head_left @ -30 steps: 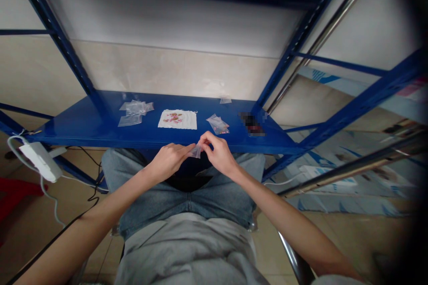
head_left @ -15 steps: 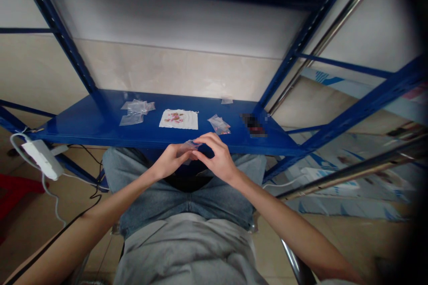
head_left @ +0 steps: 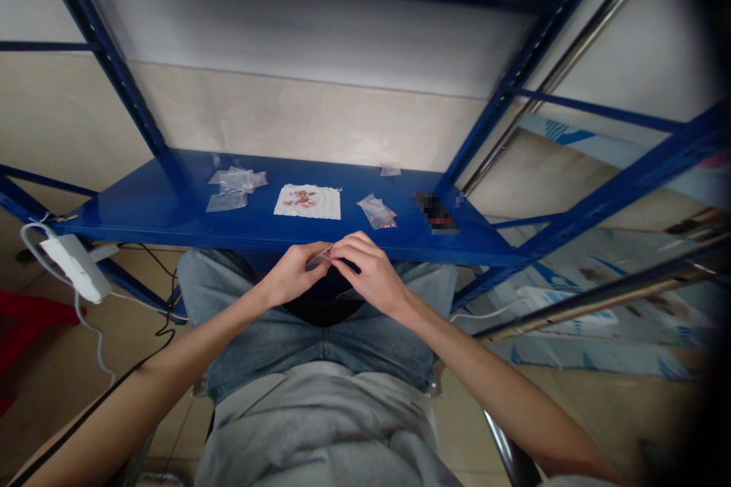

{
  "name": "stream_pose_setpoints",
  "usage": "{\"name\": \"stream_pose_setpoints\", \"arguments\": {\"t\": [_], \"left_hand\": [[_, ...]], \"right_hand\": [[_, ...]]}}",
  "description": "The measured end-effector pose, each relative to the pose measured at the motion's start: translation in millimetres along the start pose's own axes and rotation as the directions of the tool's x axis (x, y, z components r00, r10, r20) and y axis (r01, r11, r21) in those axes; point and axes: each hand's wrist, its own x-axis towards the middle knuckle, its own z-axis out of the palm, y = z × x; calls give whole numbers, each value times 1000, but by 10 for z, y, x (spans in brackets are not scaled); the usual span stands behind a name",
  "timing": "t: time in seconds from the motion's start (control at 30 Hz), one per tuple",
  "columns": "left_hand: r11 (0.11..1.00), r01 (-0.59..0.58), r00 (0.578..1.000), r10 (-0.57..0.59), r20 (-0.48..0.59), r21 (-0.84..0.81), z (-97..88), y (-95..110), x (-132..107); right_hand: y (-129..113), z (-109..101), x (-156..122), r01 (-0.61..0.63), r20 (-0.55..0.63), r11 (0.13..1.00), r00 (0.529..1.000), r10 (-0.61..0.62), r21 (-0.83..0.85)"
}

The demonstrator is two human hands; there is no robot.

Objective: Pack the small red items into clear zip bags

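Observation:
Between my two hands, just in front of the shelf's near edge, is a small clear plastic bag [head_left: 320, 257]. My left hand [head_left: 295, 272] is closed on its left side. The thumb and fingers of my right hand [head_left: 365, 266] pinch its right end. Whether anything is inside this bag I cannot tell. Beyond my hands lies a white cloth [head_left: 327, 203] with small pink and brown pieces [head_left: 300, 199] on it. To its right are a few small bags [head_left: 377, 211] with reddish bits inside. A pile of flat clear bags [head_left: 231, 190] lies to the left.
The blue metal shelf [head_left: 148, 202] has uprights at both sides. A single clear bag [head_left: 391, 168] lies near its back edge. On the right is a dark, blurred-out object [head_left: 435, 213]. A white power strip [head_left: 77, 266] with cables hangs at the left.
My right hand's fingertips have closed together at the bag's end, and less of the bag shows between my hands. The things on the shelf have stayed in place.

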Motion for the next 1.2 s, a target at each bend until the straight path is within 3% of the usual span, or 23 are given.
{"name": "stream_pose_setpoints", "arguments": {"t": [0.1, 0.33, 0.47, 0.6, 0.7, 0.83, 1.03, 1.2], "left_hand": [[999, 6, 999, -8, 45, 44, 26, -30, -9], [919, -48, 998, 30, 53, 391, -5, 40, -57], [778, -173, 984, 106, 146, 604, 14, 161, -75], [661, -366, 924, 174, 341, 655, 135, 238, -103], [706, -369, 914, 160, 372, 604, 162, 203, -108], [814, -254, 952, 114, 284, 523, 75, 114, -86], [761, -230, 958, 66, 280, 606, 132, 143, -98], [792, -227, 956, 71, 283, 567, 216, 115, -118]], "right_hand": [[-25, 56, -29, 38, 49, 999, 998, -37, -24], [-132, 44, -62, 31, 211, 998, 977, -19, -55], [-183, 112, -108, 37, 396, 987, 918, 29, -158], [-180, 282, -210, 52, 548, 977, 833, 70, -204], [-173, 302, -221, 68, 567, 977, 821, 60, -201], [-187, 189, -142, 172, 521, 953, 853, -18, -249], [-228, 231, -154, 215, 568, 932, 823, -12, -291], [-236, 264, -172, 214, 579, 932, 815, -6, -292]]}}
